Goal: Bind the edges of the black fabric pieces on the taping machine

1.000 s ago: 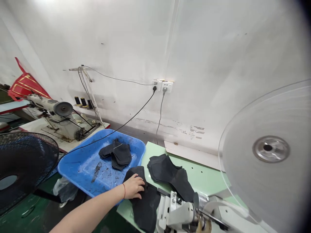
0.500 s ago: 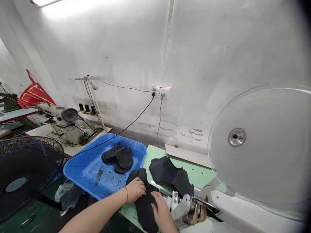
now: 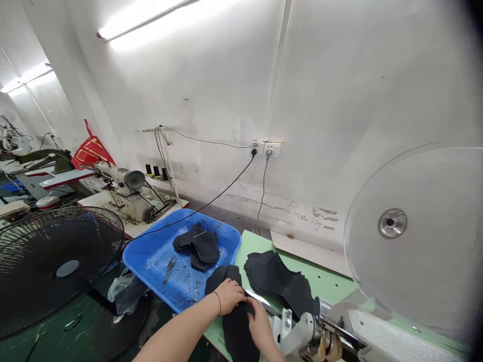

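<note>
We have both hands down on one black fabric piece (image 3: pixel 236 322) at the near edge of the green table (image 3: pixel 332 284): our left hand (image 3: pixel 229 295) lies flat with fingers curled over its upper end, and our right hand (image 3: pixel 259 324) presses its middle, neither visibly pinching it. A second ago only the left hand was on the cloth; the right has since come in beside it, so we judge the piece is now being squared up with two hands.

Going left to right, a black floor fan (image 3: pixel 56 264) stands low at the left, a sewing machine (image 3: pixel 126 193) sits behind it, and a blue tray (image 3: pixel 162 264) holds a few dark cut pieces (image 3: pixel 199 247). A stack of black pieces (image 3: pixel 277 279) lies on the table just beside our hands, then a white machine head (image 3: pixel 313 334) and a clear disc (image 3: pixel 418 236). Behind runs a scuffed white wall with a socket (image 3: pixel 266 149).
</note>
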Motion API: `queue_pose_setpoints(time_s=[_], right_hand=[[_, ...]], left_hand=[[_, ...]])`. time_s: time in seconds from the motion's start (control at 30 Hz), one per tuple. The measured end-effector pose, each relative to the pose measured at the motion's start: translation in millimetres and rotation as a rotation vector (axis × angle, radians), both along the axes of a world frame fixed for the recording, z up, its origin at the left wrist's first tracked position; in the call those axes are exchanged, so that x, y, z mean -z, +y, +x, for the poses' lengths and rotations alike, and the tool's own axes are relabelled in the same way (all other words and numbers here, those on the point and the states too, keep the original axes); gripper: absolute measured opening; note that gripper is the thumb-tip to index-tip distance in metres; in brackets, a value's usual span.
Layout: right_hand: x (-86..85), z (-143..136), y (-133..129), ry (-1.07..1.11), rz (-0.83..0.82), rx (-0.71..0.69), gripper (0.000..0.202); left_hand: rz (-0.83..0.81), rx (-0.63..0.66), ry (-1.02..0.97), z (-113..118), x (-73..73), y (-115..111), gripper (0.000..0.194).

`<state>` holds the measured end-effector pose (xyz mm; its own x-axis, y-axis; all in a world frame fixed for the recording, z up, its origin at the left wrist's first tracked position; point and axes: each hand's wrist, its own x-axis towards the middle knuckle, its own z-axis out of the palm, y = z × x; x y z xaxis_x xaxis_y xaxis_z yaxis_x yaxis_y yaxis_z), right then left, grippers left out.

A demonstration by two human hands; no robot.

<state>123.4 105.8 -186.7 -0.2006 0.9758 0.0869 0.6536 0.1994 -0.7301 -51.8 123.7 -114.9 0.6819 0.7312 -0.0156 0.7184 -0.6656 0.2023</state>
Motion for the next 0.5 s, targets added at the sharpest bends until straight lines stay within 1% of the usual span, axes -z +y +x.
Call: queue_pose_setpoints(time_s=[0.07,0.13,0.2,0.27,0.33,0.37,0.43,0.5], right_hand=[[-1.7,-1.1,0.2,0.021,0.023,-0.002,0.029],[-7.5,-3.9,0.4,0.037,0.048,-0.023,0.02],[-17.9,-7.6,-0.4,0.047,0.079,-0.053,0.012],[-33.7,-10.9,-4.2,0.062,0.12,-0.086,0.012],[-55.7,-12.5,-12.4,0.086,0.168,-0.131,0.013],[-68.7,-12.3,-18.2,0.101,0.192,-0.161,0.014],[-97.6,-9.3,-32.7,0.13,0.232,-0.231,0.014],[-127.2,-3.4,-49.5,0.149,0.263,-0.311,0.013]], left_hand=[[-0.009,-0.017,-0.005,-1.4,-1.3,-2.4,0.027],[-0.016,-0.046,-0.021,-2.6,-4.6,-5.5,0.03],[-0.03,-0.051,-0.052,-4.8,-10.8,-8.6,0.039],[-0.048,-0.024,-0.095,-9.3,-21.3,-11.7,0.053],[-0.059,0.007,-0.135,-15.8,-37.8,-15.9,0.061],[-0.058,0.017,-0.159,-19.2,-48.8,-19.0,0.059],[-0.038,0.041,-0.241,-24.7,-75.4,-28.4,0.05],[0.008,0.101,-0.414,-26.2,-105.4,-42.7,0.041]])
